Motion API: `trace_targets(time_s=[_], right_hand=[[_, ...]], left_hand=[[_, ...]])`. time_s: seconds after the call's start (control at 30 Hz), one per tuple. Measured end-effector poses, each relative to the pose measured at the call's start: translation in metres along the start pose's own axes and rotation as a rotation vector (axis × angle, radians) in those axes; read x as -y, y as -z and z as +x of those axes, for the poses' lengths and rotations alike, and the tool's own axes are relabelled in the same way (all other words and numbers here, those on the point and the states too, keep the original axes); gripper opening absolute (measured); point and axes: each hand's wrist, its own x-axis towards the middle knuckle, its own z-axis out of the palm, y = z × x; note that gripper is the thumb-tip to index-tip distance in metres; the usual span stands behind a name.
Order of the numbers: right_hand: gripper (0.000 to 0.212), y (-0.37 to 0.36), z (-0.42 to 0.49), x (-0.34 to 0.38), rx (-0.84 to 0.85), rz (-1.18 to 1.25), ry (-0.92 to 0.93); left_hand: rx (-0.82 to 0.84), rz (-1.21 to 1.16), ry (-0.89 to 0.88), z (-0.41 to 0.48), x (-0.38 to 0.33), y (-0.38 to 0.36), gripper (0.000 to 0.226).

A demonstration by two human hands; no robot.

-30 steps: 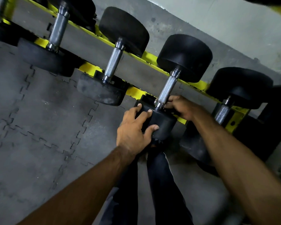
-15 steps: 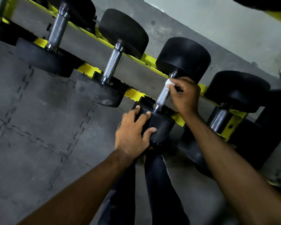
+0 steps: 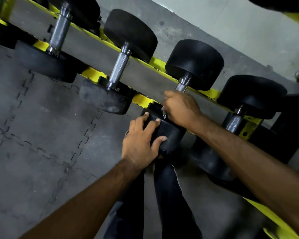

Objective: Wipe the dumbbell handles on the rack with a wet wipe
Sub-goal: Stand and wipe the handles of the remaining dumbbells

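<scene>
— What's underfoot?
— A floor point(image 3: 41, 109) of dark grey rubber mats, locked together along jigsaw seams point(image 3: 86, 137), scuffed and dusty.
— And behind?
— A wall point(image 3: 248, 23), pale and painted higher up, with a rough grey band point(image 3: 188, 31) along its foot and a dark spot point(image 3: 161, 23) on it.
— Bright in there?
— Dim, the light flat and dull

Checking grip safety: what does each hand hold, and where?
Left hand grips the near head of the dumbbell; right hand curls round the handle, lower end.
</scene>
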Motion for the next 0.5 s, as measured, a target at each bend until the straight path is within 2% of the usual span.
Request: trace_targets(time_s=[0.07,0.17,0.2,0.3,0.33,0.4,0.5], right_hand=[[0.011,0.012,0.015,0.002,0.053,-0.087,-0.005],[0.01,0.024,0.03,0.0,-0.022,-0.175,-0.192],[0.01,0.022,0.028,0.001,-0.043,-0.166,-0.197],[0.011,0.003,0.0,0.001,-0.065,-0.033,0.041],[0.01,-0.004,-0.011,-0.001,-0.086,0.063,0.07],[0.009,-0.018,-0.024,-0.009,-0.211,0.301,-0.08],[0.013,-0.032,-0.029,-0.016,-0.508,0.653,-0.487]], left_hand=[[0.007,0.004,0.002,0.001,0.0,0.0,0.05],[0.011,-0.003,0.009,0.0,-0.001,0.001,0.05],[0.015,-0.008,0.01,0.001,-0.001,0.002,0.05],[0.026,-0.015,0.008,0.002,-0.001,0.004,0.051],[0.027,-0.017,0.004,0.002,0.0,0.005,0.052],[0.018,-0.019,-0.001,0.002,0.0,0.005,0.052],[0.004,-0.013,0.004,0.0,0.0,0.002,0.051]])
